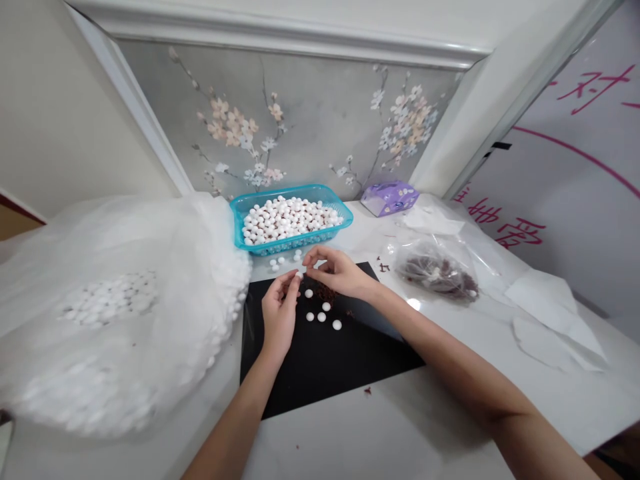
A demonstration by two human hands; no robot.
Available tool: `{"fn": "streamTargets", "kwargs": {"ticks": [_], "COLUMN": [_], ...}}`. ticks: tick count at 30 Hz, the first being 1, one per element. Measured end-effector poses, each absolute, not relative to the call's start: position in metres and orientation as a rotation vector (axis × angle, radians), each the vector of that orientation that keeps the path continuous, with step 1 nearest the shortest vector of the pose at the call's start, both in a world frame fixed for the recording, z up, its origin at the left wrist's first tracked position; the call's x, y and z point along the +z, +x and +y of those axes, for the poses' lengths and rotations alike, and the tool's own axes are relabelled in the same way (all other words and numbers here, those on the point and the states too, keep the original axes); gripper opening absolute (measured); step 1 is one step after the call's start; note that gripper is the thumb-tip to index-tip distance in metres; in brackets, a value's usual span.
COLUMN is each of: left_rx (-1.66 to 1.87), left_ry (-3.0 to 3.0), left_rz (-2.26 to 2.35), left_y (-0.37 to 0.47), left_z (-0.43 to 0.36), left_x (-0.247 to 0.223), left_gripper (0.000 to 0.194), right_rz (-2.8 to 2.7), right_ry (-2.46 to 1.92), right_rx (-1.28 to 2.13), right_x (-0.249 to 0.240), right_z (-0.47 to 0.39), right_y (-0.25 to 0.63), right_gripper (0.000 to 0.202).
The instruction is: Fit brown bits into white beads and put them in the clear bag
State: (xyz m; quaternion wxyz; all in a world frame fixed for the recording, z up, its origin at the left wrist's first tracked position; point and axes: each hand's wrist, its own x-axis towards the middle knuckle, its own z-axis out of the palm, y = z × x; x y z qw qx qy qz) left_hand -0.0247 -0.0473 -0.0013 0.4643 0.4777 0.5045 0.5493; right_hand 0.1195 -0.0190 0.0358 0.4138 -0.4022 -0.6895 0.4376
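Observation:
Between the thumb and fingers of my left hand (281, 303) is a small white ball (299, 275). Just to its right, my right hand (337, 270) has its thumb and fingertips pinched close to the ball; whatever they hold is too small to make out. Both hands are over a black mat (325, 363). Beneath my right hand lies a little heap of reddish-brown bits (326, 293), partly covered by it. Several loose white balls (321, 317) rest on the mat in front of the heap.
Behind the mat stands a blue plastic basket (345, 217) full of white balls. A large translucent bag (150, 233) of such balls takes up the left side. To the right are a clear bag (440, 270) of brown material, a purple tissue pack (390, 198) and white paper (555, 307).

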Motion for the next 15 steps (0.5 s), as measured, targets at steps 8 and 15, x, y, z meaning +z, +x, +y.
{"fn": "streamTargets", "kwargs": {"ticks": [8, 15], "left_rx": [1.365, 1.384], "left_ry": [1.195, 1.16], "left_rz": [1.236, 1.229], "left_y": [-0.0257, -0.0258], "left_z": [-0.047, -0.0462], "left_x": [-0.0033, -0.0039], "left_gripper": [0.027, 0.025], "right_rz": [-1.75, -1.779], "right_ry": [-0.987, -0.988], "right_rx": [1.076, 1.028], "right_x": [0.0319, 0.0306], "right_z": [-0.0222, -0.0248], "right_y": [0.1163, 0.1114], "right_gripper": [0.007, 0.005]}}
